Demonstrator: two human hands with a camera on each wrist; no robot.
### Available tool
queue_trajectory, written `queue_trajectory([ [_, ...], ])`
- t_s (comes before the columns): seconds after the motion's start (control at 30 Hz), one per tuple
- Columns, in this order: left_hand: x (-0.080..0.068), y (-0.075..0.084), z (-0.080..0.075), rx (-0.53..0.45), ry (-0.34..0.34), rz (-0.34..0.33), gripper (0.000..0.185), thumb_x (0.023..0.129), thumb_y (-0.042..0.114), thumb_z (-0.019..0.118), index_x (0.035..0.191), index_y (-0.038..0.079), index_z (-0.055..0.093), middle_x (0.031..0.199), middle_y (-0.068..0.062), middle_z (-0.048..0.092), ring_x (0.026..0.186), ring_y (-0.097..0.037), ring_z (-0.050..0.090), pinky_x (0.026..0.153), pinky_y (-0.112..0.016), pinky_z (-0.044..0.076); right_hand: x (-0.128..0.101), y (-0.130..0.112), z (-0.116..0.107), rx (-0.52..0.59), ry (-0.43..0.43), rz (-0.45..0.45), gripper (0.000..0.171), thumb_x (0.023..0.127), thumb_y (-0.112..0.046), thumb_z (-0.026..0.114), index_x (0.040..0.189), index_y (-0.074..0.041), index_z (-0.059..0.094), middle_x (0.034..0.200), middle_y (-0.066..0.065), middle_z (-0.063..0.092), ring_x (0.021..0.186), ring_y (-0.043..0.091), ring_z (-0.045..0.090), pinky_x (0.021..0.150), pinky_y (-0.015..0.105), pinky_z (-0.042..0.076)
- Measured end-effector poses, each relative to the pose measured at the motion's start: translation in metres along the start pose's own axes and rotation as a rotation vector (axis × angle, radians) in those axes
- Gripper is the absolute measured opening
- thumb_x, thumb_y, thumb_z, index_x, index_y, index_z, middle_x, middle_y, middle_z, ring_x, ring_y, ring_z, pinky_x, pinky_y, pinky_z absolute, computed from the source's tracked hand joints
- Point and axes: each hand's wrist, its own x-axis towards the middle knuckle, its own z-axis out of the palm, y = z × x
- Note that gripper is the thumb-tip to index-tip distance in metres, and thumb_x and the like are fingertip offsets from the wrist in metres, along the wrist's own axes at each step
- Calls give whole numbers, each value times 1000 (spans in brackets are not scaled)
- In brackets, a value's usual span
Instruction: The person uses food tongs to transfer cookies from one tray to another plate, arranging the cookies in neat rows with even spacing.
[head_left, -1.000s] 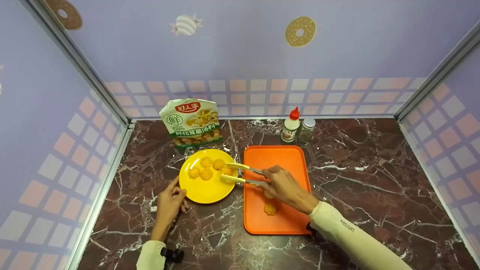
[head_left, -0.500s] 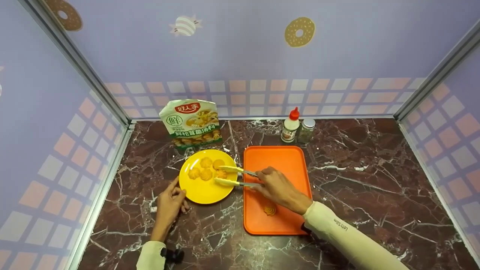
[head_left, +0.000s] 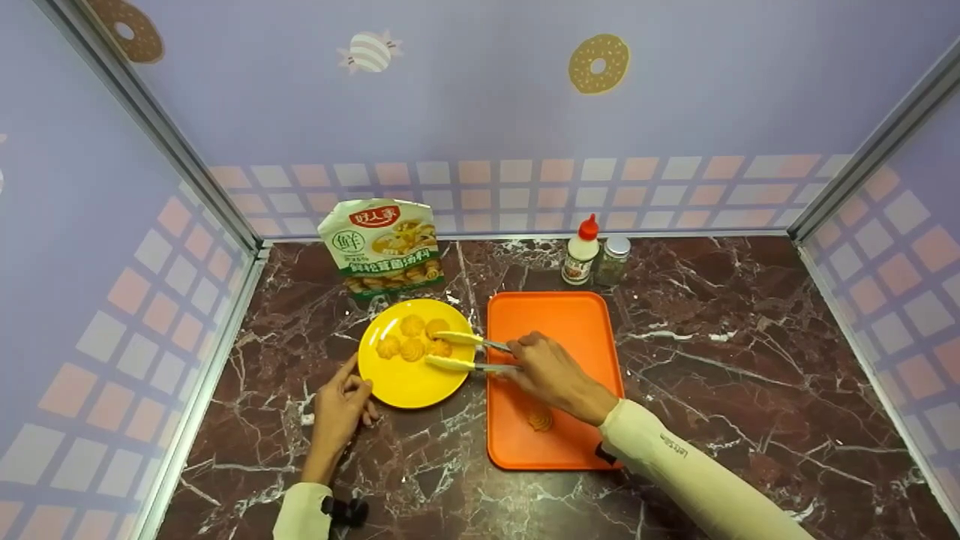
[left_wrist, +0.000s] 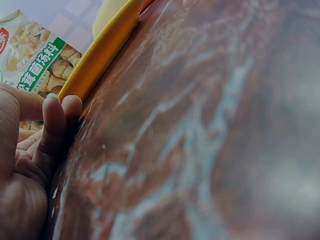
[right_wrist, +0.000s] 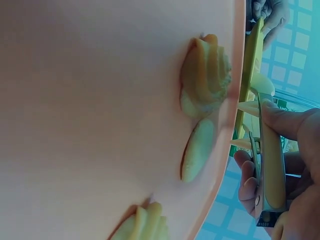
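Hiding tray [head_left: 570,315] cookies: right hand [head_left: 551,371].

I see a dark red marble surface [head_left: 712,360] with white veins, boxed in by lilac walls [head_left: 465,97] printed with doughnuts and a band of pink and white squares. At the back left, a green and white printed food pouch [head_left: 382,244] stands upright against the rear wall. Further right along the same wall, I make out a small white squeeze bottle with a red cap [head_left: 581,252], and just beside it a clear glass jar with a silver lid [head_left: 613,259].
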Motion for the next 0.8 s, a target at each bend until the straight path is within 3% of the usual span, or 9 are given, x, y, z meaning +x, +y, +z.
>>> queue_trajectory([
  [0.4,0,-1,0,20,12,-6,62,106,-6,64,165,-4,46,86,-22,67,49,-19,64,42,-28,56,2,2,0,-5,1,7,32,100,-30,85,109,0,78,102,14,72,92,28,68,73,41,65],
  [0.8,0,0,1,23,14,-1,62,106,-6,64,164,-5,45,84,-20,67,49,-18,64,42,-27,55,-11,11,-9,19,38,-6,32,100,-30,86,106,0,76,100,13,71,89,28,67,70,42,64],
])
